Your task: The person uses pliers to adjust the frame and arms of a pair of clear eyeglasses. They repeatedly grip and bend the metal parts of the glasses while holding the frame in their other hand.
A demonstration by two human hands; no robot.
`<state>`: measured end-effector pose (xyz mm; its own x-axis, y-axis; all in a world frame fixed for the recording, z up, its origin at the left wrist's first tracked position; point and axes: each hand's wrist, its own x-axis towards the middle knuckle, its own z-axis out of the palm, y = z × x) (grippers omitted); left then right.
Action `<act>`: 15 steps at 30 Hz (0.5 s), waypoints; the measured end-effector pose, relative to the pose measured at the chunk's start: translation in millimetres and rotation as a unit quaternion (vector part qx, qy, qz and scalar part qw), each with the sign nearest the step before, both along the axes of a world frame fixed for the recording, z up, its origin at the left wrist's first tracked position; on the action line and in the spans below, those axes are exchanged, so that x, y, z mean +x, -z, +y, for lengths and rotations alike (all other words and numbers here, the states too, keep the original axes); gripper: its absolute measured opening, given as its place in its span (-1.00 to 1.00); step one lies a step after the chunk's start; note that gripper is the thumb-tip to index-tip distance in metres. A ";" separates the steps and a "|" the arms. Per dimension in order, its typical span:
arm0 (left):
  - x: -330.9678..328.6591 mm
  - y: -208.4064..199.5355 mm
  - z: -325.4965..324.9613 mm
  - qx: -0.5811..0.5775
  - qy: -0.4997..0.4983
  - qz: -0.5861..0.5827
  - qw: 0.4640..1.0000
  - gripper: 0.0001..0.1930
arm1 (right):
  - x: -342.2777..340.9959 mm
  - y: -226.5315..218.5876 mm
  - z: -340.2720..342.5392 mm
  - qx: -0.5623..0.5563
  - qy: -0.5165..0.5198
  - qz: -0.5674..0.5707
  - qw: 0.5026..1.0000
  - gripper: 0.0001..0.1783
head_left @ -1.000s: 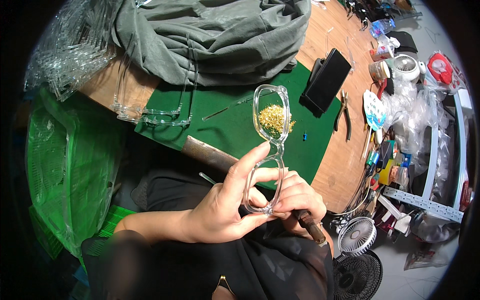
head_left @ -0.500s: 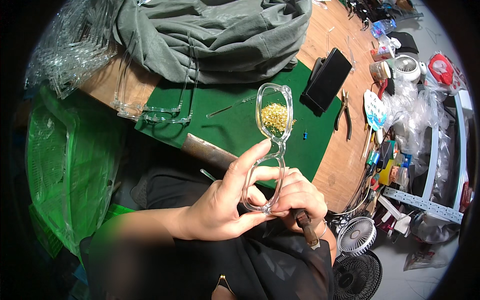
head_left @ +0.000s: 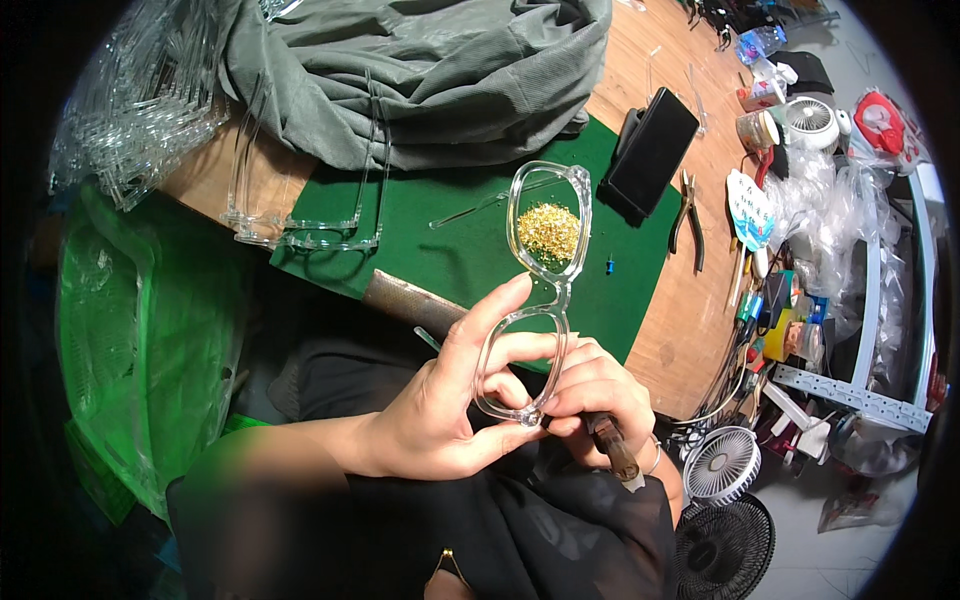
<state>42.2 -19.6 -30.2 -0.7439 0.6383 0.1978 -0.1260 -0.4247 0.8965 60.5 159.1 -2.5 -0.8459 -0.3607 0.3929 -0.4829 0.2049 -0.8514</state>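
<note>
My left hand (head_left: 430, 425) is closed on a clear plastic eyeglass frame (head_left: 562, 293), held upright on its side with one lens opening above the other. Its fingers pass behind and through the lower opening. My right hand (head_left: 600, 385) is curled around a tool with a dark translucent brown handle (head_left: 613, 448); its tip is hidden, so I cannot tell the kind. The right fingertips meet the frame's lower corner. Through the upper opening shows a pile of tiny gold-coloured metal pieces (head_left: 548, 233) on the green mat (head_left: 620, 310).
More clear eyeglass frames (head_left: 330, 238) rest at the mat's left edge, beside a large stack (head_left: 140, 120). Grey cloth (head_left: 420, 90) lies behind. A black phone (head_left: 655, 150), pliers (head_left: 686, 225) and a blue pin (head_left: 609, 265) are on the right. A green basket (head_left: 140, 330) stands left.
The eyeglass frame has turned slightly, its lens openings now facing me more fully. Both hands keep their hold in nearly the same place. The whole view has shifted a little.
</note>
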 end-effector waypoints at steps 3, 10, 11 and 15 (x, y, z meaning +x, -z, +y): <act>-1.0 -2.1 -0.5 0.000 -0.002 0.005 1.000 0.03 | 5.4 -1.7 3.3 0.006 0.029 -0.025 0.999 -0.82; -8.0 -1.8 -6.5 0.001 -0.007 -0.005 1.000 0.05 | 15.9 -26.8 14.3 0.117 -0.062 -0.476 0.869 -0.78; -8.4 -1.6 -6.6 0.001 -0.007 -0.010 1.000 0.05 | 14.2 -28.7 13.9 0.129 -0.079 -0.481 0.864 -0.75; -8.1 -1.6 -5.1 -0.006 -0.016 -0.008 1.000 0.05 | -0.6 -42.4 13.7 0.200 -0.130 -0.487 0.841 -0.68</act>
